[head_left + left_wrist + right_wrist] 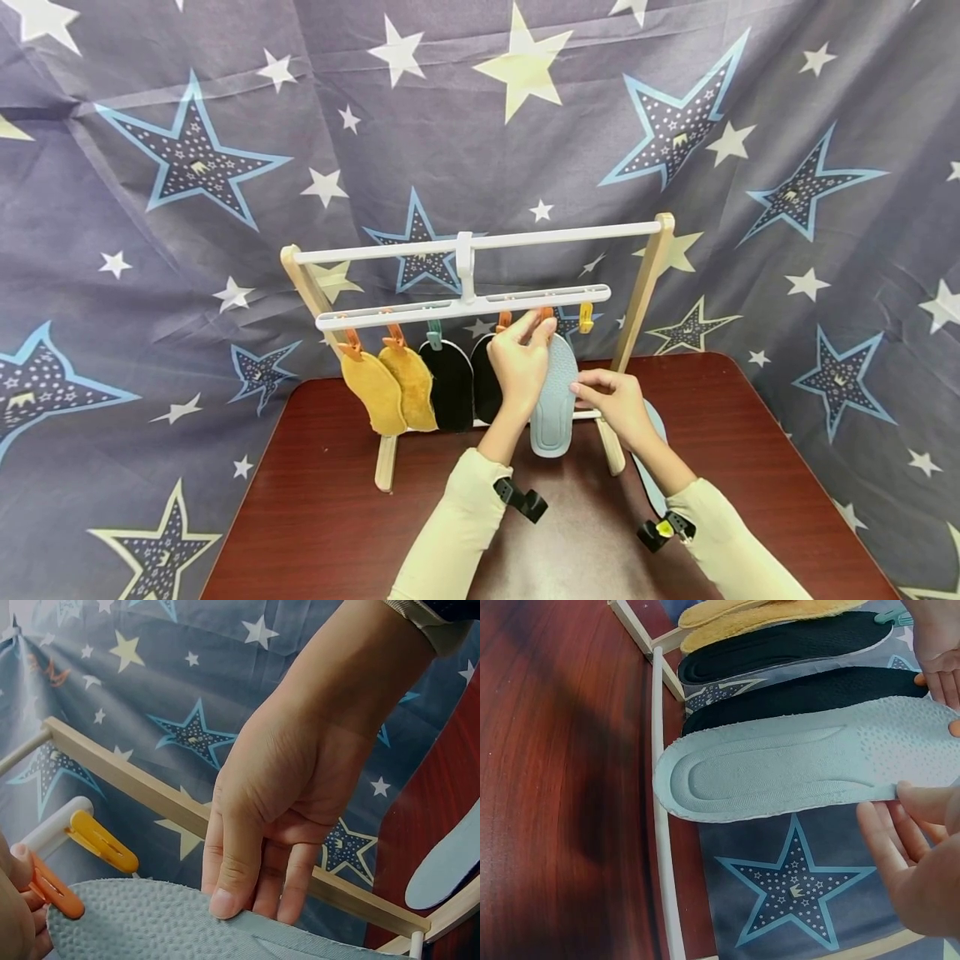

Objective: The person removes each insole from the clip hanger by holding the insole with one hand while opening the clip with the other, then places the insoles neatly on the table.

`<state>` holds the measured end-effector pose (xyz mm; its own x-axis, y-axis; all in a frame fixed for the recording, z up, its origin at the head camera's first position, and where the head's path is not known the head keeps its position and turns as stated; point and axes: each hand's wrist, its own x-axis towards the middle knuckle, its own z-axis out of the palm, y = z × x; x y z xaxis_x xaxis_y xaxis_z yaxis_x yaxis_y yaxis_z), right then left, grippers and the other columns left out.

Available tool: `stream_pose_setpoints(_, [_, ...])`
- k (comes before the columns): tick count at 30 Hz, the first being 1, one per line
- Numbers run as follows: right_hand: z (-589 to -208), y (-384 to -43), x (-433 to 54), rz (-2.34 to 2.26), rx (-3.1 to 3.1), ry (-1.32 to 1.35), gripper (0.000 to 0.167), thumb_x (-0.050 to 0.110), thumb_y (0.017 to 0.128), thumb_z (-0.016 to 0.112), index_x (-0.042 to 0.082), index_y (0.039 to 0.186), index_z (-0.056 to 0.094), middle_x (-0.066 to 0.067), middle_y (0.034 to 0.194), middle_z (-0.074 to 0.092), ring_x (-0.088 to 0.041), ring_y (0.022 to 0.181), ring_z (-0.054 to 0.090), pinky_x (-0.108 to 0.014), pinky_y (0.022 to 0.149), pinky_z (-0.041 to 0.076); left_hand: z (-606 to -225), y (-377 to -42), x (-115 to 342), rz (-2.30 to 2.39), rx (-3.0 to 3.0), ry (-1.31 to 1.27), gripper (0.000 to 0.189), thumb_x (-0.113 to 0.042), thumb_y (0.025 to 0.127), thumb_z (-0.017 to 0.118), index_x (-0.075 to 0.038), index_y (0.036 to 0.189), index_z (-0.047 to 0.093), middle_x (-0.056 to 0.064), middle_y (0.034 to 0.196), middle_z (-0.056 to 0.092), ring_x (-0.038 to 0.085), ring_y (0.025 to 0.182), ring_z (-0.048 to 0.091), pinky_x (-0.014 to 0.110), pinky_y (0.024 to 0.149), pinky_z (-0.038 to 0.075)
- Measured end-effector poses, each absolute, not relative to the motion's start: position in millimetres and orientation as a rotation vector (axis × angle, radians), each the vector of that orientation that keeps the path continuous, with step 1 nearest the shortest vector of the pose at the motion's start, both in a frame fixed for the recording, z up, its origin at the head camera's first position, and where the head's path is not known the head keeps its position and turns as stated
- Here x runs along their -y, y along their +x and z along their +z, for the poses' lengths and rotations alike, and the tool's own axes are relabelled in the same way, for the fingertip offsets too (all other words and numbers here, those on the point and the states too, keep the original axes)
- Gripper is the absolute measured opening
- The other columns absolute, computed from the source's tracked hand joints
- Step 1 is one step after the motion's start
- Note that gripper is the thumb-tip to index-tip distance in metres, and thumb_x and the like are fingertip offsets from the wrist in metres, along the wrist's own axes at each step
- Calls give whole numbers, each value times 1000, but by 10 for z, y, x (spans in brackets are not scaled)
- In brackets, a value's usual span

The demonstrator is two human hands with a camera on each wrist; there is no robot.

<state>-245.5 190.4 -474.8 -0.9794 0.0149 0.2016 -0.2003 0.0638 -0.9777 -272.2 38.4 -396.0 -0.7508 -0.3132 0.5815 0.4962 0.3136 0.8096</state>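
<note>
A light blue insole [553,408] hangs toe-up from an orange clip [547,313] on the white hanger [405,314]. My left hand [522,362] pinches that clip at the top of the insole; in the left wrist view only part of this hand shows at the left edge. With thumb and fingers, my right hand [618,404] pinches the insole's right edge. Left of it hang two black insoles [787,649] and two yellow insoles [372,390], each from its own clip. A yellow clip [586,318] at the hanger's right end holds nothing.
The hanger hooks onto the white top bar [562,237] of a wooden-legged rack [643,292]. Another light blue insole [649,487] lies on the red-brown table [315,517], partly behind the right forearm. A star-patterned cloth [247,217] hangs behind.
</note>
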Motion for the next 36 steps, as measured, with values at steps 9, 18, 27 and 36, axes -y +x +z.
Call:
stream_pose_setpoints(9, [-4760, -2454, -1906, 2037, 2168, 187, 24, -5, 91, 71, -22, 108, 66, -38, 109, 68, -9, 71, 73, -38, 72, 65, -3944, -2724, -387, -1522, 1901, -141, 20, -15, 82, 83, -4, 99, 82, 10, 92, 80, 22, 78, 78, 40, 72, 62])
stream_pose_setpoints(18, [-4764, -2438, -1913, 2052, 2141, 190, 24, -7, 90, 71, -23, 107, 66, -36, 106, 68, -9, 71, 74, -34, 69, 65, -3949, -2721, -396, -1516, 1892, -132, 18, -14, 81, 84, -5, 97, 83, 9, 91, 80, 21, 78, 78, 38, 73, 62])
stream_pose_setpoints(27, [-4756, -2416, -1919, 2040, 2132, 205, 22, -8, 90, 70, -23, 106, 67, -39, 110, 66, -7, 74, 73, -31, 69, 64, -3957, -2722, -405, -1540, 1862, -122, 17, -15, 82, 84, -5, 96, 83, 9, 91, 80, 21, 79, 78, 38, 72, 62])
stream_pose_setpoints(36, [-4773, -2418, -1931, 2054, 2116, 194, 21, -9, 89, 70, -24, 105, 67, -40, 112, 66, -7, 74, 72, -30, 69, 64, -3963, -2721, -416, -1538, 1858, -125, 17, -15, 82, 84, -5, 96, 83, 9, 91, 79, 22, 78, 78, 39, 72, 62])
